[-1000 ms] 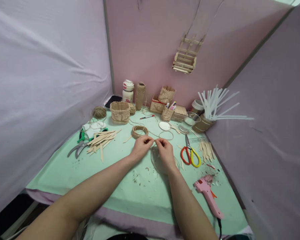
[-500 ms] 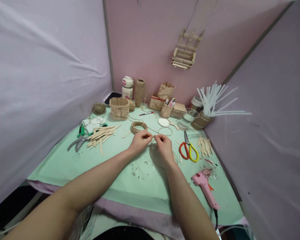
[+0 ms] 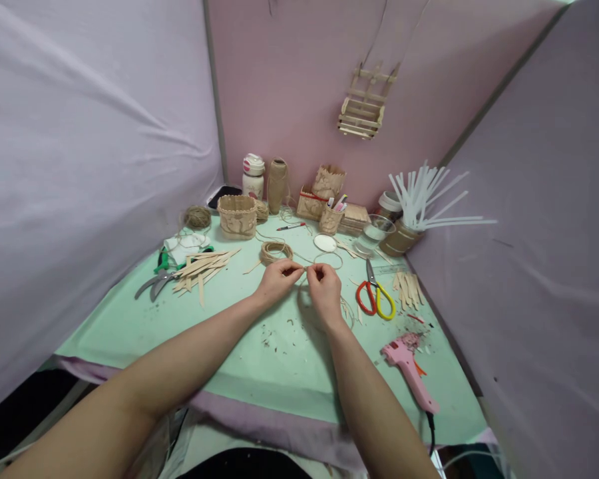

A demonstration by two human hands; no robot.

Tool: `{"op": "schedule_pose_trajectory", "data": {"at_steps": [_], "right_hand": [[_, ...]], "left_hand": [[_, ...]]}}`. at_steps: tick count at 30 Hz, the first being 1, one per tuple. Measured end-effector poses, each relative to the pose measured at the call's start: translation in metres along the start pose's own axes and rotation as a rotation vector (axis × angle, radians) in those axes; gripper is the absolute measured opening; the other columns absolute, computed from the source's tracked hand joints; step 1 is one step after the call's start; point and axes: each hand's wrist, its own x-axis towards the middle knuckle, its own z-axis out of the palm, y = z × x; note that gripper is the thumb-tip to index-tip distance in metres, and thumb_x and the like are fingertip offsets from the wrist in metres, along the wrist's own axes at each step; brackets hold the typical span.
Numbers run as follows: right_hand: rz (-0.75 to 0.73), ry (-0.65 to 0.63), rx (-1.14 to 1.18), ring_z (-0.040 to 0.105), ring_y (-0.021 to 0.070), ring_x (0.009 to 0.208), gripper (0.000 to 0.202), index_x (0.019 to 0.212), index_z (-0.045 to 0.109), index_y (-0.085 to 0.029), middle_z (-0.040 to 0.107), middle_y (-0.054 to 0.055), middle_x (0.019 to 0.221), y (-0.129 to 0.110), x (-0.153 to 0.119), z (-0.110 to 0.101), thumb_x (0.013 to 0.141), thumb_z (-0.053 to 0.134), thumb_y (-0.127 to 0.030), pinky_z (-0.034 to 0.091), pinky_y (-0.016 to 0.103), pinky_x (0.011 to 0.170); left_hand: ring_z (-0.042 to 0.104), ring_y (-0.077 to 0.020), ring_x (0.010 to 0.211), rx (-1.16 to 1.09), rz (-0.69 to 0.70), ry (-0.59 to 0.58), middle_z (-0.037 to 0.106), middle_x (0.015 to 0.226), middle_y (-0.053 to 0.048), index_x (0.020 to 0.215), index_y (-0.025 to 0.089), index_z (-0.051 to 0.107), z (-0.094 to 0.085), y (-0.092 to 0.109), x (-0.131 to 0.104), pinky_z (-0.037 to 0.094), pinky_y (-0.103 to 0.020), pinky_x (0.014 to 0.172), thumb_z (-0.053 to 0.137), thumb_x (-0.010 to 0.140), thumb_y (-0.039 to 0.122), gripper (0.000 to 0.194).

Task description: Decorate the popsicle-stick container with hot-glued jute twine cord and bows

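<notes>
Above the middle of the green table (image 3: 219, 352), my left hand (image 3: 278, 281) and my right hand (image 3: 324, 293) meet almost tip to tip. Each pinches a thin piece of twine (image 3: 305, 269) between thumb and fingers; the twine is mostly hidden by the fingertips. A coil of brown twine (image 3: 276, 253) lies just beyond my left hand, and a loose strand runs from it to the right. More looped strand (image 3: 348, 313) shows beside my right wrist.
Scissors (image 3: 374, 293) and a pink glue gun (image 3: 409, 372) lie to the right. Pruning shears (image 3: 160, 285) and wooden strips (image 3: 204, 269) are on the left. A woven-look basket (image 3: 237, 218), a glass bowl (image 3: 374, 236) and a jar of glue sticks (image 3: 402, 238) stand at the back.
My hands stay pinched together in nearly the same place. The right fingers have curled slightly and turned around the twine. The whole view has shifted a little.
</notes>
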Motion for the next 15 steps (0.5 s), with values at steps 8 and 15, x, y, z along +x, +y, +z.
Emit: {"op": "schedule_pose_trajectory", "data": {"at_steps": [8,15], "right_hand": [[0.138,-0.074,0.082,0.050,0.0158,0.061,0.017,0.062,0.058,-0.020,0.059,0.000,0.062,-0.0002,0.0029,-0.0004,0.072,0.056,-0.032,0.039,0.029,0.061],[0.149,-0.149,0.149,0.046,0.0125,0.054,0.024,0.062,0.060,-0.017,0.054,-0.002,0.056,-0.0002,0.0045,-0.0040,0.074,0.055,-0.037,0.036,0.026,0.054]], "left_hand": [[0.056,-0.0157,0.072,-0.026,0.031,0.046,0.065,0.072,-0.004,0.070,0.015,0.068,0.0016,0.0040,-0.0038,0.043,-0.027,0.067,0.059,0.078,0.024,0.015],[0.056,-0.0155,0.072,-0.337,-0.186,-0.005,0.066,0.073,-0.002,0.072,0.014,0.069,0.0005,0.0024,-0.0012,0.043,-0.027,0.071,0.067,0.071,0.032,0.018]]}}
